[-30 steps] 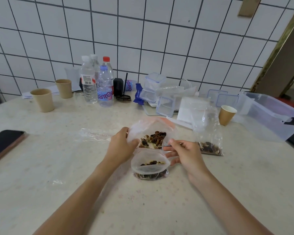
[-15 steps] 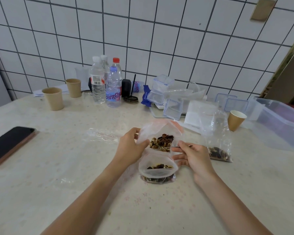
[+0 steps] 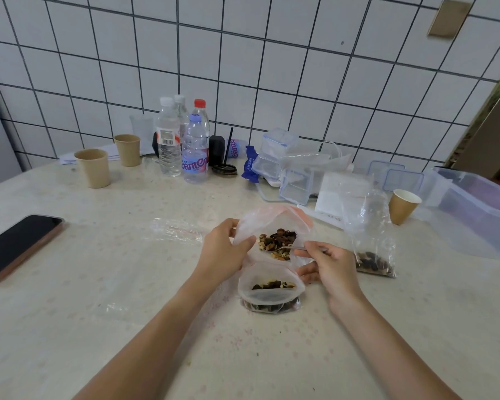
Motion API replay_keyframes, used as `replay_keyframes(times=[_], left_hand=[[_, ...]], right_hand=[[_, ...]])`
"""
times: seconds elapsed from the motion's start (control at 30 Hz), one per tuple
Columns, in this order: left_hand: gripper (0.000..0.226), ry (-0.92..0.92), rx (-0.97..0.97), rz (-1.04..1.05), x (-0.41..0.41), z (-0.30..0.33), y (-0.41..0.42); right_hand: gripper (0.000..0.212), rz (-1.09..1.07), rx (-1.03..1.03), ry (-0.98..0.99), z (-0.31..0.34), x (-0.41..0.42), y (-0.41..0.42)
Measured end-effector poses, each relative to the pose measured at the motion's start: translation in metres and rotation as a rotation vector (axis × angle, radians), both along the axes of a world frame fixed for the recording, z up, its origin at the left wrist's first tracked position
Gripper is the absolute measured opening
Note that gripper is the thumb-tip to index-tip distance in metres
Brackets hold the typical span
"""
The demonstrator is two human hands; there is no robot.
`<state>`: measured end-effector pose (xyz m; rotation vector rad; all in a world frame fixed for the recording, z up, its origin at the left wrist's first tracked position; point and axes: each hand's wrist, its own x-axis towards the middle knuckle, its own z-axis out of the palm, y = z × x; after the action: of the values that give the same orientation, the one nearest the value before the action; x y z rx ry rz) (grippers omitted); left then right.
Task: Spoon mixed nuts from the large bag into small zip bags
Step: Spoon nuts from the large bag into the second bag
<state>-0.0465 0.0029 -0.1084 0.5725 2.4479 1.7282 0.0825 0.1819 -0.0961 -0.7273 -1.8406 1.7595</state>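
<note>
Left hand: the left hand (image 3: 224,251) pinches the near left edge of the large bag (image 3: 274,223), thumb and fingers curled on the plastic, holding its mouth open.
Right hand: the right hand (image 3: 328,267) grips the handle of a metal spoon (image 3: 289,248), whose bowl lies inside the large bag among the mixed nuts (image 3: 277,241).
Small zip bag: the small zip bag (image 3: 270,290) stands open just in front of the large bag, between the two wrists, partly filled with nuts.
Filled bag: a second clear bag (image 3: 371,235) stands upright to the right, nuts dark at its bottom, just beside the right hand.
Behind: three paper cups (image 3: 93,168), a cluster of water bottles (image 3: 194,151), stacked clear plastic boxes (image 3: 277,157) and a large clear tub (image 3: 479,203) at the far right.
Left side: a dark phone (image 3: 18,243) lies flat, well apart from the bags; an empty crumpled clear bag (image 3: 176,229) lies near the left hand.
Surface: a pale table (image 3: 127,327) with a faint floral print.
Room: a wall of white square tiles (image 3: 243,67) with dark grout rises behind the table.
</note>
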Motion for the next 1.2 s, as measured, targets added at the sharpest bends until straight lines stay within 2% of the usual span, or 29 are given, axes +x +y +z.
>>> replay_keyframes(times=[0.33, 0.57, 0.7, 0.77, 0.9, 1.07, 1.13, 1.2], left_hand=[[0.047, 0.035, -0.03, 0.041, -0.002, 0.005, -0.006], [0.07, 0.227, -0.238, 0.091, 0.009, 0.018, -0.028], [0.046, 0.353, -0.254, 0.149, 0.031, 0.027, -0.044], [0.03, 0.336, -0.256, 0.108, 0.043, 0.026, -0.052], [0.035, 0.197, -0.312, -0.021, 0.064, 0.015, -0.057], [0.024, 0.195, -0.185, -0.074, 0.076, 0.014, -0.053], [0.022, 0.193, -0.115, -0.097, 0.079, 0.018, -0.05], [0.021, 0.178, -0.063, -0.109, 0.081, 0.02, -0.049]], right_hand=[[0.016, 0.022, -0.037, 0.052, 0.005, 0.01, 0.007], [0.016, 0.058, -0.035, 0.122, 0.037, 0.033, 0.0], [0.016, 0.099, -0.043, 0.155, 0.052, 0.054, -0.005], [0.017, 0.119, -0.048, 0.152, 0.053, 0.064, -0.008], [0.017, 0.155, -0.013, 0.141, 0.046, 0.079, -0.012], [0.014, 0.224, 0.183, 0.148, 0.032, 0.087, -0.024], [0.015, 0.292, 0.422, 0.17, 0.031, 0.088, -0.028], [0.02, 0.389, 0.761, 0.186, 0.031, 0.091, -0.029]])
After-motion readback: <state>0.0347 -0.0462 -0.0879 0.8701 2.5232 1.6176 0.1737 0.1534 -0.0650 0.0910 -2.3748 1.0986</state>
